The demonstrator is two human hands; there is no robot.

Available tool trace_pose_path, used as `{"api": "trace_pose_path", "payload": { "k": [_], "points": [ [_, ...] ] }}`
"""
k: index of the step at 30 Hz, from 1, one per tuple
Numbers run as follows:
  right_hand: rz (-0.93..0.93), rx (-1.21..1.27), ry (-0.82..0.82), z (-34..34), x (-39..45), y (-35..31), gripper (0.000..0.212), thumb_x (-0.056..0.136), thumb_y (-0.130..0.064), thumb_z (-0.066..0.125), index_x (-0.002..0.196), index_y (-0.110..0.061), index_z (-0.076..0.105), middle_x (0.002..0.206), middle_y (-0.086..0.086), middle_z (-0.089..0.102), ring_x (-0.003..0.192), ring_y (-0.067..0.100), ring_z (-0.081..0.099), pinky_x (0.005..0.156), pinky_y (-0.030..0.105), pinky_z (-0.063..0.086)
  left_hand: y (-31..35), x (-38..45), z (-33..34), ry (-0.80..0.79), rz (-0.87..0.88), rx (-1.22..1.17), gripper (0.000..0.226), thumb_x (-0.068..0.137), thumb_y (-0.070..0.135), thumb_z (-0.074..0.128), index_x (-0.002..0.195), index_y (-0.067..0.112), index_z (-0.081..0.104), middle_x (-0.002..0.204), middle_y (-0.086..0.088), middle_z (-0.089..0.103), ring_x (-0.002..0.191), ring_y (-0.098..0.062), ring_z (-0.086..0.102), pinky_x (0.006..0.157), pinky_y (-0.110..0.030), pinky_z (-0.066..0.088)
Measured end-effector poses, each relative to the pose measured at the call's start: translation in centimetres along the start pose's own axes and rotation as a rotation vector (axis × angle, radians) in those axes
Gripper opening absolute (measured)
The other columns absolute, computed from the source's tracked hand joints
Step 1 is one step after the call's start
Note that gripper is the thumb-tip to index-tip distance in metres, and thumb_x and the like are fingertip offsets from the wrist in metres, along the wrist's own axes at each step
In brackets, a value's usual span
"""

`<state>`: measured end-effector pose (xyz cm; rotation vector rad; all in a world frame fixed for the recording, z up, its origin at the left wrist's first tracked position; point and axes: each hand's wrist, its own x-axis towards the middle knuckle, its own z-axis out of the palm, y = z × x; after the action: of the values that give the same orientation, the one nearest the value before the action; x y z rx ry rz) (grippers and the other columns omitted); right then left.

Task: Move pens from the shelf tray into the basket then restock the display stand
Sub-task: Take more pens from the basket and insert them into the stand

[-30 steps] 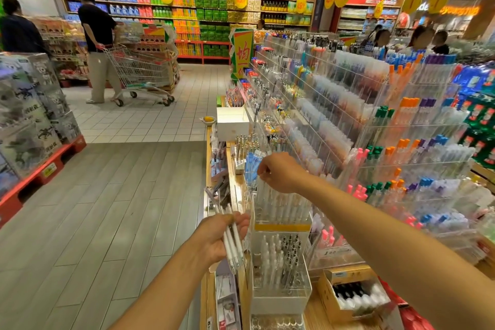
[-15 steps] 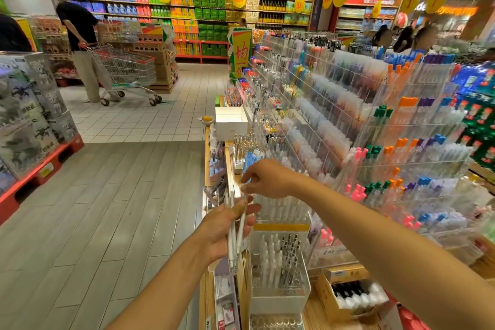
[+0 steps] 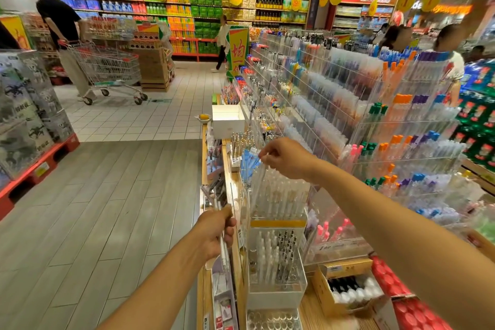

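My left hand [image 3: 217, 233] grips a bundle of white pens [image 3: 224, 246] upright, just left of the clear display stand [image 3: 277, 289]. My right hand [image 3: 284, 158] is higher and farther, pinching the top of one white pen [image 3: 255, 185] that hangs down over the stand's upper tier. That tier [image 3: 278, 198] is packed with white pens above a yellow strip. The lower tier [image 3: 276, 257] holds white and dark pens. No basket is in view.
A long rack of clear pen trays [image 3: 348, 104] runs along the right. A cardboard box of markers [image 3: 353, 289] sits beside the stand. A white box [image 3: 227, 120] stands on the wooden shelf edge. A shopper with a trolley [image 3: 107, 69] is far left; open aisle floor lies left.
My right hand rose and shifted right, drawing one pen up from the bundle toward the upper tier. My left hand dropped lower and closed round the remaining pens.
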<state>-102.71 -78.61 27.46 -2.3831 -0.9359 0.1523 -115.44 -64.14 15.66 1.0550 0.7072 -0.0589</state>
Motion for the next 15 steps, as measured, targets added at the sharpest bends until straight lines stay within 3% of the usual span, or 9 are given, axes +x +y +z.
{"api": "trace_pose_path", "payload": {
  "k": [6, 10, 15],
  "points": [
    [0.014, -0.232, -0.041, 1.0, -0.4, 0.8, 0.019, 0.101, -0.015, 0.049, 0.103, -0.009, 0.067, 0.102, 0.01, 0.069, 0.089, 0.025, 0.064, 0.08, 0.042, 0.054, 0.0, 0.3, 0.2, -0.033, -0.071, -0.052, 0.029, 0.102, 0.028, 0.051, 0.078, 0.013, 0.05, 0.054, -0.001, 0.048, 0.039, -0.011, 0.037, 0.037, -0.015, 0.029],
    [0.003, -0.278, -0.056, 1.6, -0.4, 1.3, 0.018, 0.1, -0.014, 0.052, 0.102, -0.009, 0.069, 0.108, 0.008, 0.069, 0.094, 0.023, 0.064, 0.073, 0.03, 0.046, 0.1, 0.0, 0.5, -0.061, -0.07, -0.061, 0.03, 0.103, 0.028, 0.046, 0.077, 0.014, 0.05, 0.057, 0.0, 0.044, 0.042, -0.011, 0.036, 0.039, -0.017, 0.029],
    [-0.1, -0.352, -0.108, 3.1, -1.0, 1.7, 0.017, 0.094, -0.018, 0.062, 0.105, -0.013, 0.074, 0.104, 0.003, 0.069, 0.094, 0.015, 0.059, 0.078, 0.024, 0.042, 0.1, -0.5, 0.7, -0.122, -0.002, -0.054, 0.022, 0.104, 0.021, 0.043, 0.085, 0.013, 0.051, 0.062, 0.0, 0.043, 0.046, -0.011, 0.036, 0.044, -0.022, 0.032]
  ]
}}
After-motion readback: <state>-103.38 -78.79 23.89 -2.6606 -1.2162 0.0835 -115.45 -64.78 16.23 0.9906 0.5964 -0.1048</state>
